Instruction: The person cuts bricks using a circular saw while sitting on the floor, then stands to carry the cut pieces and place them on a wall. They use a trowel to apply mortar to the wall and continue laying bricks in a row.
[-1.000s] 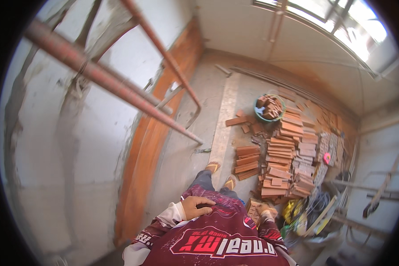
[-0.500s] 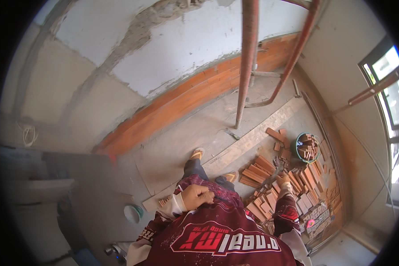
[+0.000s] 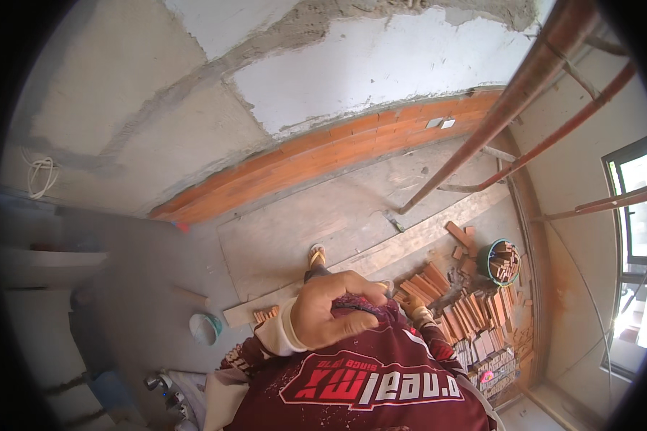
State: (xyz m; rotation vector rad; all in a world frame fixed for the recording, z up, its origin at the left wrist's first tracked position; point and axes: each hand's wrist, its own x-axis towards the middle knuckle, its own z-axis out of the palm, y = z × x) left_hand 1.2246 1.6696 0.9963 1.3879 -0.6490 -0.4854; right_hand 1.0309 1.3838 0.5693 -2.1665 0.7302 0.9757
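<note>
My left hand [image 3: 331, 309] is raised in front of my maroon printed shirt [image 3: 366, 373]. Its thumb stands apart from the curled fingers, with nothing visible between them. Farther right and lower, my right hand [image 3: 413, 306] reaches down beside the near left end of a row of reddish-brown brick strips [image 3: 425, 281]. Its fingers are small and blurred, so whether they touch or grip a strip is unclear. More strips [image 3: 474, 316] stand on edge in rows to the right of this hand. A green-rimmed basket [image 3: 490, 266] holds further pieces beyond them.
A pale plank [image 3: 366, 262] crosses the floor in front of my sandalled foot [image 3: 317, 253]. Red scaffold poles [image 3: 482, 136] rise ahead on the right. A green-handled tool [image 3: 395, 222] lies near their base. An orange brick course [image 3: 323, 147] lines the wall; a white bucket [image 3: 203, 329] stands left.
My right hand has moved left from over the rows toward my body. The left hand has come up, its thumb now spread from the fingers. My view has shifted left.
</note>
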